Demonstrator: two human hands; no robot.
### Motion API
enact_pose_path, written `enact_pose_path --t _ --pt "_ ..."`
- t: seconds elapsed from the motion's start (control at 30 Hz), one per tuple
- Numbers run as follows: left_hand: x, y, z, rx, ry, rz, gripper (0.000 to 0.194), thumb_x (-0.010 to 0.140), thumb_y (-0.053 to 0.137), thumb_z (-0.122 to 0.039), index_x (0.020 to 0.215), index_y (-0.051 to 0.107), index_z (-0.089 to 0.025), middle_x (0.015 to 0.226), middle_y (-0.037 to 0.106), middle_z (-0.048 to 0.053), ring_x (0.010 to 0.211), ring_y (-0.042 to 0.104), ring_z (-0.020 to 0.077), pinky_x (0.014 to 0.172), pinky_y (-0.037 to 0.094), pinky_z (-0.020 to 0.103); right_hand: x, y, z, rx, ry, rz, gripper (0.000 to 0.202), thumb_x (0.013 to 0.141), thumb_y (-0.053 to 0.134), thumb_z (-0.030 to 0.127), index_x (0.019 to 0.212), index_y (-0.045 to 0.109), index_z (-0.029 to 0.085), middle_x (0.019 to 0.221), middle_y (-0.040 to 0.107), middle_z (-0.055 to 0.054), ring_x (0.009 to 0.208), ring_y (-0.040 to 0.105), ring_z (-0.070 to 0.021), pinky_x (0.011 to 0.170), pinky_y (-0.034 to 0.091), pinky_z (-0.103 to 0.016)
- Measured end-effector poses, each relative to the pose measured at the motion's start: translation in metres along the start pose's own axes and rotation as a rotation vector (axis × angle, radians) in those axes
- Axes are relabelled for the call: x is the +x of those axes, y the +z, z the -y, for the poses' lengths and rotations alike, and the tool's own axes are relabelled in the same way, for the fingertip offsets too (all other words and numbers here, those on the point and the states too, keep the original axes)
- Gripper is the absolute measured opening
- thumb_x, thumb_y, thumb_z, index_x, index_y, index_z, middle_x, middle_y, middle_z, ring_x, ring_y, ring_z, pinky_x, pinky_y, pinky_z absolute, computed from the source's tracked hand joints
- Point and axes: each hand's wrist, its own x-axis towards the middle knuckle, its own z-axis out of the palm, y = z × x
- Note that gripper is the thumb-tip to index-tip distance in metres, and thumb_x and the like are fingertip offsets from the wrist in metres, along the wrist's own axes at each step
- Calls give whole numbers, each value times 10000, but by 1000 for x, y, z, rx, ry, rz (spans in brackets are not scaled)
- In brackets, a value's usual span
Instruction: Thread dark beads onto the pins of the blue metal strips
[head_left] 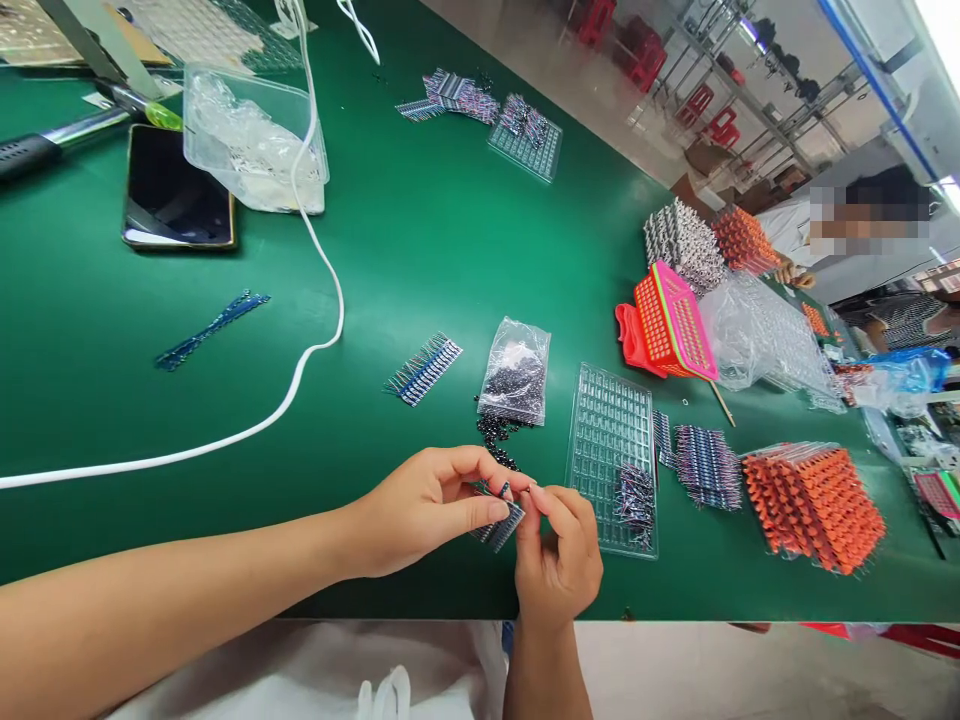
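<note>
My left hand point(442, 500) is closed on a strip of small leaded parts point(499, 532), thumb on top, above the table's near edge. Close against it, my right hand point(559, 550) pinches thumb and forefinger together at the strip's upper end. What lies in that pinch is too small to name. Just beyond the hands is a spill of tiny black beads point(495, 432), at the mouth of a clear plastic bag point(517, 370) of such beads. To the right lies a clear compartment tray point(609, 430) with a pile of leaded parts point(635, 503) in its near corner.
Another strip point(426, 370) lies left of the bag. A white cable point(341, 300) curves across the green table point(420, 230). A phone point(180, 190) and a plastic box point(255, 140) are far left. Orange stacks point(814, 505) and a basket point(675, 320) stand right; a person sits beyond.
</note>
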Motion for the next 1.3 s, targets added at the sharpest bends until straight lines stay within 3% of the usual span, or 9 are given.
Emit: enact_pose_path --t 0.3,0.77,1.2,1.3 --pt "1 0 -2 -76 -24 13 181 817 772 -272 818 628 -163 1188 750 97 1115 670 212 849 528 295 -2 0 4 143 228 13 92 915 620 124 961 640 201 833 640 -13 761 637 -141 646 537 -283" --pt "1 1 -7 -68 -41 -8 215 810 774 -293 823 611 -153 1161 750 115 1012 688 209 817 527 323 -4 0 -1 -51 34 -25 267 871 677 73 1092 666 224 898 692 -29 791 667 -143 646 560 -280" --pt "-3 0 1 165 58 -16 155 877 691 -306 876 627 -165 1189 733 108 1110 667 237 955 524 371 -4 1 0 -84 57 -29 217 882 683 117 1068 659 226 885 687 -26 771 666 -141 642 568 -282" --pt "-2 0 0 174 71 -27 140 872 690 -289 875 628 -163 1169 734 102 1058 675 212 932 530 348 -3 0 0 -70 61 -19 242 881 683 113 1096 661 221 907 693 -33 783 674 -141 643 575 -278"
